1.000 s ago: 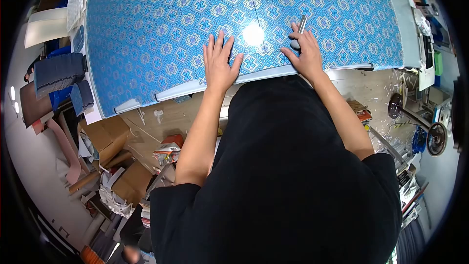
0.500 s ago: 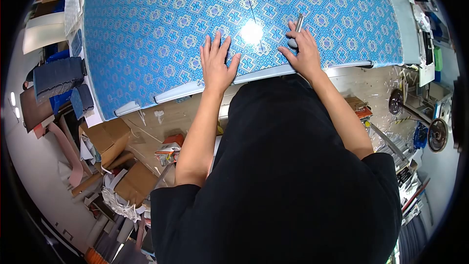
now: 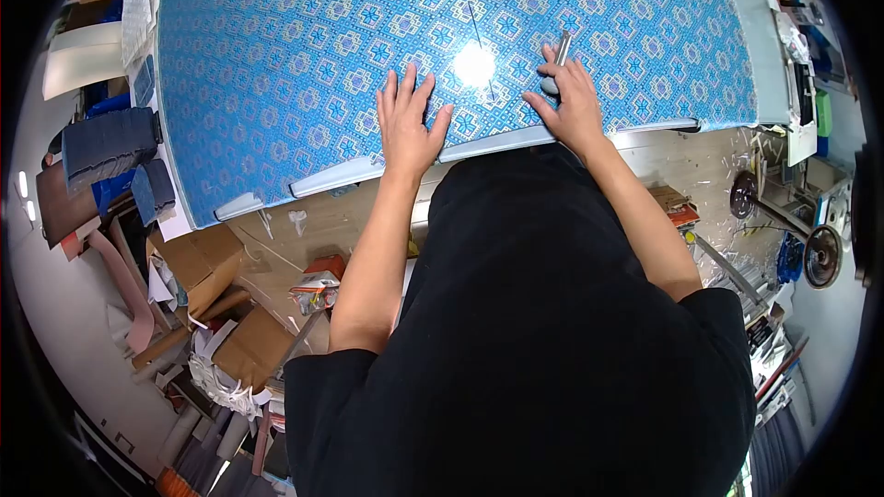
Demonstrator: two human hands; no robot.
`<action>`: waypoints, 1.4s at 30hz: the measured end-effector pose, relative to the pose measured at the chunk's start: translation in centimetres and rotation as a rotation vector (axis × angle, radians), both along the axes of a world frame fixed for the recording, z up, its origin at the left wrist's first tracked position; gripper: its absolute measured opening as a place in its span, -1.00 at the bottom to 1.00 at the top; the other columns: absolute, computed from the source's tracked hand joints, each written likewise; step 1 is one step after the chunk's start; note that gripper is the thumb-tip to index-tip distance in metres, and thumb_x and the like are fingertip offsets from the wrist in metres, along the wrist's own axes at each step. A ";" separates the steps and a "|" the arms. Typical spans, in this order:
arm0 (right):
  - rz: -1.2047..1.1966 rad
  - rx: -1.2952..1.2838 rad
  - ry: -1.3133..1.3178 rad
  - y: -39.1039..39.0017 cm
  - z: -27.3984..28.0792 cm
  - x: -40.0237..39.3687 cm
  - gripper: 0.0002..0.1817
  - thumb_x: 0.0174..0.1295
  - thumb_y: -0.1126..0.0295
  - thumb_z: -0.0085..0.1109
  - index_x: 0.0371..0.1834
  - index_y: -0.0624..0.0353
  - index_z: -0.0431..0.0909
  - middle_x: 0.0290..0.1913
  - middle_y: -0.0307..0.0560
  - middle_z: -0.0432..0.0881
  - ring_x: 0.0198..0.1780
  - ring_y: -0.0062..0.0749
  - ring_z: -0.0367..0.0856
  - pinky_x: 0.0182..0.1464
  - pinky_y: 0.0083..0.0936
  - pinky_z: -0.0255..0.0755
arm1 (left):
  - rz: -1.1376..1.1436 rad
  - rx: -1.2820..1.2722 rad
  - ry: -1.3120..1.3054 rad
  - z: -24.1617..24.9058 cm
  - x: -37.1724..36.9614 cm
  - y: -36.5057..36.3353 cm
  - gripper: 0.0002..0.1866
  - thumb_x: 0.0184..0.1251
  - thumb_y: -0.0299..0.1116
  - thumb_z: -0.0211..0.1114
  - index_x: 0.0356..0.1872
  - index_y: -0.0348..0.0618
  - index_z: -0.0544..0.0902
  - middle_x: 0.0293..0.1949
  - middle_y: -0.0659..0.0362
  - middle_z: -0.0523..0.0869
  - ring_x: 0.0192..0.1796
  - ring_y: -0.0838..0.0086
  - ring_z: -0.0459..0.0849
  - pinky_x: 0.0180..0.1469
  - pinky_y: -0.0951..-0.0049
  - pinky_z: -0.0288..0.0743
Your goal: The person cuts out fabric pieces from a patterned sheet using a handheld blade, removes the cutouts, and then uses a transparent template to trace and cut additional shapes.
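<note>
Blue patterned fabric covers the table and carries a bright glare spot near its middle. My left hand lies flat on it by the front edge, fingers spread, holding nothing. To the right, my right hand rests on the fabric with a grey-handled cutter between its fingers, the metal end pointing away from me. A thin dark line shows on the fabric between and beyond the hands. Pale material shows along the front edge.
Dark folded fabric sits left of the table. Cardboard boxes and paper scraps lie on the floor at the left. A stand with round dark wheels is at the right, near floor scraps. White papers hang beside the table's right end.
Both hands keep almost the same place on the fabric. The view has shifted very slightly.
</note>
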State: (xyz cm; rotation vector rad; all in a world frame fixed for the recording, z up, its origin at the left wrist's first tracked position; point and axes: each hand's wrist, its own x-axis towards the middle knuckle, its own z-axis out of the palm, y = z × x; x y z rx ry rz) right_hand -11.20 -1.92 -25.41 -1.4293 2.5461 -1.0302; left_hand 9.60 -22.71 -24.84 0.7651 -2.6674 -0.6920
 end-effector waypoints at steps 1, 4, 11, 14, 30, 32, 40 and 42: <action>0.000 0.009 -0.002 0.0 0.0 0.0 -0.50 0.23 0.15 0.54 0.12 0.11 0.55 0.50 0.05 0.56 0.44 0.05 0.54 0.54 0.11 0.26 | -0.001 -0.002 0.002 0.0 0.0 0.0 -0.40 0.39 -0.07 0.45 0.40 -0.01 0.64 0.62 0.02 0.38 0.68 -0.11 0.18 0.67 -0.22 -0.09; -0.001 0.029 -0.013 -0.1 0.0 0.0 -0.51 0.26 0.15 0.52 0.14 0.10 0.55 0.52 0.04 0.53 0.49 0.04 0.49 0.56 0.11 0.23 | -0.003 -0.008 0.005 -0.1 0.1 -0.1 -0.41 0.38 -0.06 0.45 0.40 -0.01 0.65 0.62 0.01 0.39 0.68 -0.11 0.18 0.67 -0.22 -0.09; -0.001 0.076 -0.012 0.0 -0.2 0.1 -0.50 0.31 0.14 0.48 0.19 0.09 0.52 0.56 -0.02 0.49 0.54 0.02 0.43 0.59 0.08 0.19 | -0.006 -0.036 0.016 -0.3 0.1 -0.1 -0.41 0.38 -0.05 0.46 0.37 -0.03 0.66 0.60 0.00 0.40 0.67 -0.12 0.19 0.67 -0.22 -0.07; -0.003 0.076 -0.015 0.0 0.0 0.1 -0.50 0.32 0.14 0.47 0.20 0.09 0.52 0.56 -0.04 0.49 0.54 0.02 0.43 0.59 0.07 0.18 | -0.008 -0.038 0.018 -0.3 0.1 -0.1 -0.41 0.38 -0.03 0.45 0.37 -0.04 0.65 0.60 0.00 0.41 0.67 -0.12 0.20 0.66 -0.22 -0.06; -0.001 0.015 -0.011 0.0 0.5 0.0 -0.48 0.26 0.13 0.51 0.14 0.14 0.52 0.48 0.06 0.57 0.31 0.08 0.61 0.53 0.08 0.27 | -0.012 -0.067 0.004 0.1 -0.1 0.1 -0.41 0.40 -0.07 0.44 0.41 -0.01 0.63 0.59 -0.03 0.42 0.66 -0.11 0.22 0.66 -0.19 -0.01; -0.002 -0.005 0.000 0.0 0.3 0.0 -0.48 0.25 0.13 0.52 0.14 0.13 0.53 0.44 0.04 0.60 0.28 0.07 0.62 0.53 0.07 0.27 | -0.010 -0.065 0.003 0.1 0.0 0.1 -0.40 0.40 -0.07 0.44 0.41 0.00 0.62 0.60 -0.01 0.41 0.66 -0.11 0.22 0.66 -0.19 -0.02; -0.021 0.010 0.019 0.1 0.1 0.1 -0.49 0.29 0.11 0.49 0.16 0.11 0.54 0.48 -0.02 0.58 0.35 0.08 0.59 0.59 0.03 0.24 | -0.045 -0.047 0.013 -0.7 0.1 -0.2 -0.38 0.41 -0.03 0.41 0.43 -0.03 0.60 0.60 -0.07 0.38 0.67 -0.18 0.17 0.65 -0.28 -0.09; -0.026 -0.017 0.033 0.1 -0.1 0.1 -0.50 0.30 0.11 0.49 0.16 0.12 0.54 0.49 -0.10 0.57 0.36 0.09 0.58 0.59 0.03 0.23 | -0.052 -0.060 0.021 -0.8 0.2 -0.2 -0.38 0.42 -0.03 0.40 0.42 -0.06 0.59 0.61 -0.09 0.36 0.66 -0.22 0.16 0.64 -0.32 -0.10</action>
